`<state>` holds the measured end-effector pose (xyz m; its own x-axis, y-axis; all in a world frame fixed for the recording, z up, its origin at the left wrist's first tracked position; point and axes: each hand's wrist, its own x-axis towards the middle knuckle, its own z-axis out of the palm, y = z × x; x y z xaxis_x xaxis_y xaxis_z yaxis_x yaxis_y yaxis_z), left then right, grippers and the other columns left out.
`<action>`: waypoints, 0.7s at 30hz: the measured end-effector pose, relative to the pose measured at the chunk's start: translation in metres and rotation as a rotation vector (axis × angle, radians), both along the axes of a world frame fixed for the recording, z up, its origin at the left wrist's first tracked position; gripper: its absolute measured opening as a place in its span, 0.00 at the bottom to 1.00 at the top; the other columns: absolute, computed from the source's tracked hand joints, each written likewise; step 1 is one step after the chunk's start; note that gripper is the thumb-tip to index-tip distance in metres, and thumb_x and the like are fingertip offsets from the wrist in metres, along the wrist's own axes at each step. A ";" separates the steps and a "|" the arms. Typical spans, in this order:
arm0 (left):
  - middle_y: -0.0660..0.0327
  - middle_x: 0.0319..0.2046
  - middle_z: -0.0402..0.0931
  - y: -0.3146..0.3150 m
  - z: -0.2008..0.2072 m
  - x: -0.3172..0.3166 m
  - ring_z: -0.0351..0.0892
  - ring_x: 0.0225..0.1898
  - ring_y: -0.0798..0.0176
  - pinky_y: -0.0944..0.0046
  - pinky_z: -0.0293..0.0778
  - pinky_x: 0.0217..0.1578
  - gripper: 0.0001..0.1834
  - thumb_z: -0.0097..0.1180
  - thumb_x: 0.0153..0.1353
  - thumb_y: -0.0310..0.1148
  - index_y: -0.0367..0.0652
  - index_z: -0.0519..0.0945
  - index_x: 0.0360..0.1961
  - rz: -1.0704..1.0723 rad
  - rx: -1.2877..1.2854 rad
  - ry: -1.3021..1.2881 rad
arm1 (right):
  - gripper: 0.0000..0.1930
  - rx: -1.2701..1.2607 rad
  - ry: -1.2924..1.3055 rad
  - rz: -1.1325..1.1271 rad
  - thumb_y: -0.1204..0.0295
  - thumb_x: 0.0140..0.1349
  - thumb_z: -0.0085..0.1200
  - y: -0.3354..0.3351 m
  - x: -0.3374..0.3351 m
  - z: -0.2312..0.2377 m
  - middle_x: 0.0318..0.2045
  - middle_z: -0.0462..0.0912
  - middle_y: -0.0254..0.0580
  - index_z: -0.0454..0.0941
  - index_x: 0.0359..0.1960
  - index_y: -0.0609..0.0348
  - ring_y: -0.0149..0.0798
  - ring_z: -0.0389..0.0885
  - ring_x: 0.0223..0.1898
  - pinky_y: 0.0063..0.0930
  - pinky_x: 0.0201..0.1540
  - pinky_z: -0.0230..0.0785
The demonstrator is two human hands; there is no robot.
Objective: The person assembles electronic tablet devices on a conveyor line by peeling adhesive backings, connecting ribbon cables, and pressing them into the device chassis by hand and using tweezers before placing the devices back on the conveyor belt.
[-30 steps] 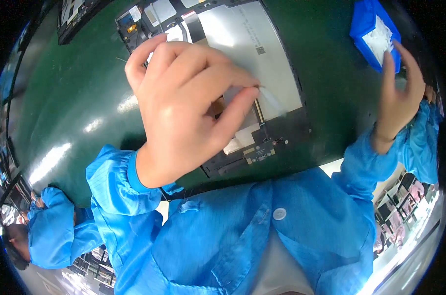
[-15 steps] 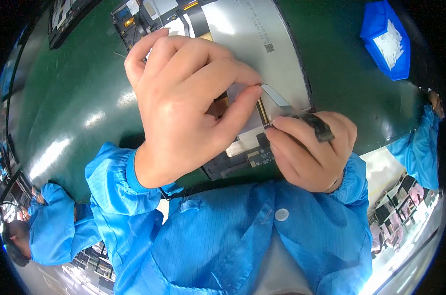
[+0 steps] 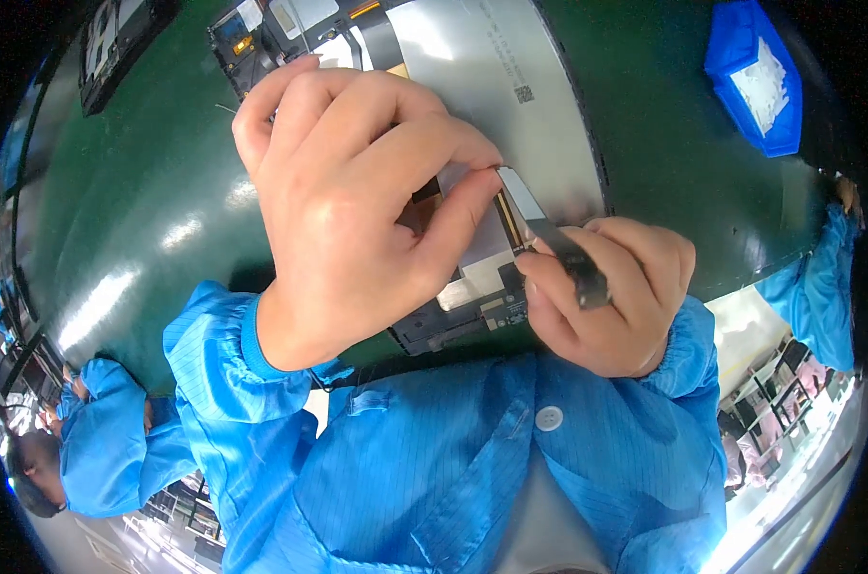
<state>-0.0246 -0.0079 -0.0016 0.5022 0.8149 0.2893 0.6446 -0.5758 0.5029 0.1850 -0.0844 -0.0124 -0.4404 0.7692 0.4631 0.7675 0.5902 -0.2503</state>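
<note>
A tablet-like device (image 3: 539, 115) with its back off, showing a broad silver panel, lies in front of me. My left hand (image 3: 343, 210) reaches over it; thumb and index finger pinch the upper end of a thin strip (image 3: 522, 196). The strip is whitish at that end and black at the other, where it bends over the fingers of my right hand (image 3: 611, 292). My right thumb and index fingertip are pressed close together at the device, beside a narrow gold-lined band (image 3: 508, 222). What they grip, if anything, is hidden.
A blue bin (image 3: 759, 81) with white pieces stands at the far right of the green tabletop (image 3: 659, 86). Another dark device part (image 3: 118, 53) lies at the far left. People in blue work clothes sit at left (image 3: 118, 435) and right (image 3: 816, 287).
The strip has swung left and down, its black end now lower across my right fingers. My left hand has shifted slightly left, still pinching it. The device has slid slightly left.
</note>
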 end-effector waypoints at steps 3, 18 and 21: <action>0.69 0.33 0.79 0.000 -0.002 0.000 0.74 0.40 0.65 0.58 0.54 0.56 0.09 0.70 0.45 0.29 0.51 0.85 0.30 0.007 -0.002 0.011 | 0.12 -0.019 0.016 -0.011 0.66 0.42 0.62 0.001 -0.002 0.000 0.37 0.82 0.24 0.83 0.33 0.45 0.34 0.77 0.39 0.28 0.41 0.63; 0.67 0.32 0.79 0.001 -0.003 -0.002 0.75 0.40 0.64 0.55 0.54 0.59 0.08 0.70 0.44 0.30 0.50 0.85 0.28 0.015 0.031 -0.007 | 0.12 -0.068 0.044 -0.004 0.66 0.41 0.62 0.004 -0.004 0.001 0.36 0.82 0.25 0.83 0.31 0.46 0.34 0.77 0.39 0.28 0.42 0.63; 0.67 0.32 0.78 0.002 -0.002 -0.003 0.75 0.40 0.63 0.54 0.55 0.59 0.08 0.71 0.44 0.30 0.50 0.85 0.28 0.015 0.035 0.002 | 0.12 -0.069 0.041 0.009 0.66 0.41 0.62 0.005 -0.004 0.001 0.36 0.82 0.26 0.83 0.31 0.46 0.35 0.77 0.39 0.28 0.42 0.64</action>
<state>-0.0275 -0.0064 -0.0037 0.4907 0.8118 0.3165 0.6543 -0.5832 0.4814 0.1807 -0.0791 -0.0117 -0.4291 0.7960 0.4270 0.7503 0.5773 -0.3222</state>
